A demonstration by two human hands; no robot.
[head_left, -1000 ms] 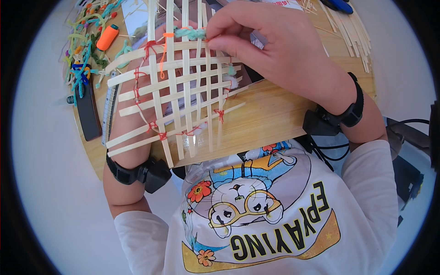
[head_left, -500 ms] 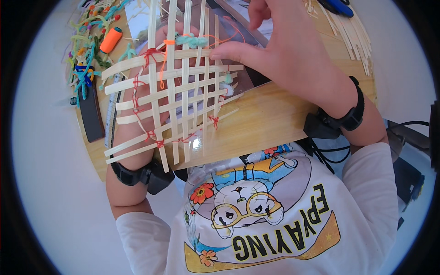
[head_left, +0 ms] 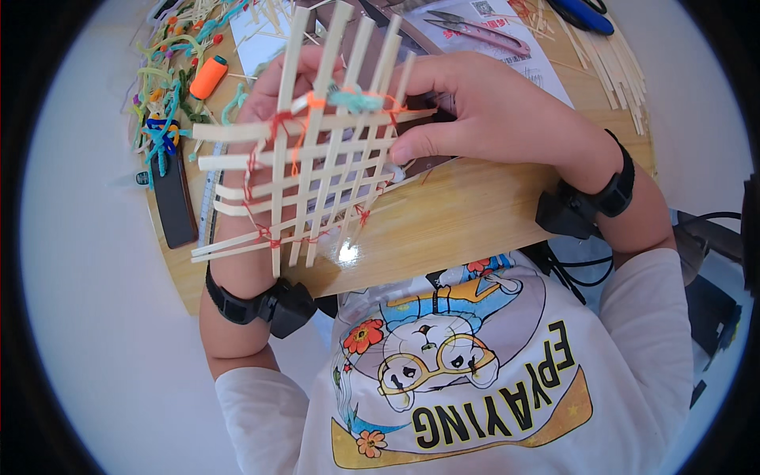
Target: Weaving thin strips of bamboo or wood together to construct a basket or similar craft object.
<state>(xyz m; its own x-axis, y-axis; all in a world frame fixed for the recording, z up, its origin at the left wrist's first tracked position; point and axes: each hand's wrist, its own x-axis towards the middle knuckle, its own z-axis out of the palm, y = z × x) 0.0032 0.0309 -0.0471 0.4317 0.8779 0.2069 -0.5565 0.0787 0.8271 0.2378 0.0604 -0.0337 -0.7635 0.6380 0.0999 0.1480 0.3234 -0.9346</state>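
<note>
A lattice of pale flat wooden strips (head_left: 277,182), woven crosswise, is held up tilted above the table. Red thread (head_left: 280,121) ties several crossings along its edges. Mint-coloured yarn (head_left: 356,100) and a strand of orange thread (head_left: 296,150) sit near its upper part. My left hand (head_left: 269,93) is behind the lattice, supporting it from the left, its fingers curled round the upper strips and partly hidden. At the right edge, my right hand (head_left: 463,107) grips the lattice, thumb in front and index finger over the top; the other fingers are hidden.
Tangled colourful yarn (head_left: 166,87) and an orange thread spool (head_left: 208,77) lie at left, above a dark bar (head_left: 174,206) and a ruler (head_left: 209,198). Pink-handled snips (head_left: 484,33) rest on paper at the back. Blue-handled tool (head_left: 584,16) and loose strips (head_left: 621,75) lie far right.
My right hand has come down from above the lattice and taken hold of its right edge. The lattice has tilted and shifted slightly right. The pink-handled snips have come into sight.
</note>
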